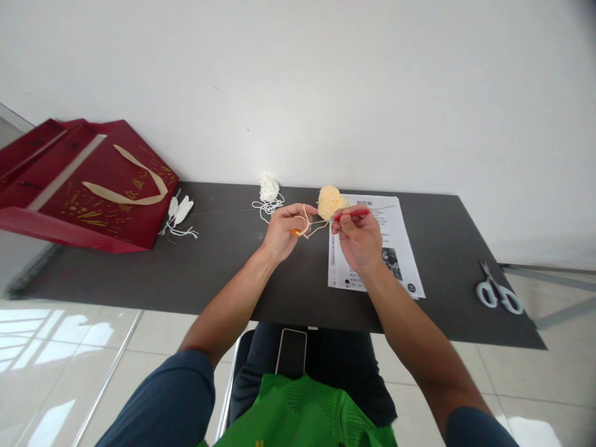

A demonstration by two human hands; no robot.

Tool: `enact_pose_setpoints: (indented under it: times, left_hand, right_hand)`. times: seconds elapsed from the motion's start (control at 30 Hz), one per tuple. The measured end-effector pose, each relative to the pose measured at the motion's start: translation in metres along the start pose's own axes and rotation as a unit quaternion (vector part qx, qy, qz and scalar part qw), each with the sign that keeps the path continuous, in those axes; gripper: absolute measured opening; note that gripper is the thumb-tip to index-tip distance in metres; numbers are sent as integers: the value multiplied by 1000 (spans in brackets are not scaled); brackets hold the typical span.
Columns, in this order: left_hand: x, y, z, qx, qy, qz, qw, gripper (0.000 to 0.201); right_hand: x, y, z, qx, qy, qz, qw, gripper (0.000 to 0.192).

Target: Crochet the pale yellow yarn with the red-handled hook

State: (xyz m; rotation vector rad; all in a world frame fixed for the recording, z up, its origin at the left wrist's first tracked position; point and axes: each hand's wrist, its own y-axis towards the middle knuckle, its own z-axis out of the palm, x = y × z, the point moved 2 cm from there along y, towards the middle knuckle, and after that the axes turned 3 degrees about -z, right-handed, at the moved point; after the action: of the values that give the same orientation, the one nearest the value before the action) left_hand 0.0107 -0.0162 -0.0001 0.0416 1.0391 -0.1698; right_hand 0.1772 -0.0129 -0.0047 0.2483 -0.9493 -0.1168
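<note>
My left hand (285,231) is closed over a small orange piece (296,233), with pale yellow yarn (305,217) looped round its index finger. In my right hand (356,239) is a red-handled crochet hook (356,213), its metal end pointing toward the left hand. Yarn runs across the gap between the two hands, near the hook's tip. Just behind them sits a ball of pale yellow yarn (329,202). Under the right hand lie printed sheets (405,248) with text and a dark picture.
White yarn (269,188) lies near the wall. Farther left are small white pieces with loose strands (181,211) beside a dark red gift bag (125,186). Scissors (498,292) rest at the table's (223,267) right end. A phone (292,352) is on my lap.
</note>
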Motion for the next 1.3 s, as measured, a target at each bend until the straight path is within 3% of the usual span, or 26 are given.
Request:
enact_pose_setpoints:
  times: [0.1, 0.2, 0.33, 0.53, 0.73, 0.97, 1.3]
  left_hand:
    - [3, 1, -1, -14, 15, 25, 999, 19]
    - [8, 2, -2, -35, 48, 56, 997, 19]
    - [13, 2, -2, -57, 79, 75, 992, 25]
    - [13, 1, 2, -69, 77, 91, 990, 61]
    - [15, 0, 3, -80, 103, 104, 986, 59]
    - [11, -2, 5, -116, 129, 155, 973, 49]
    - [8, -4, 5, -129, 117, 157, 972, 48]
  right_hand:
    - [-5, 0, -2, -35, 47, 62, 996, 24]
    - [-10, -3, -1, -63, 67, 82, 992, 20]
    - [-15, -9, 6, -69, 56, 75, 993, 15]
    - [-20, -16, 14, -70, 19, 62, 995, 9]
    - [-21, -15, 14, -75, 8, 62, 995, 15]
    - [-13, -15, 14, -95, -21, -2, 995, 15]
    - [-9, -16, 9, -82, -94, -96, 988, 14]
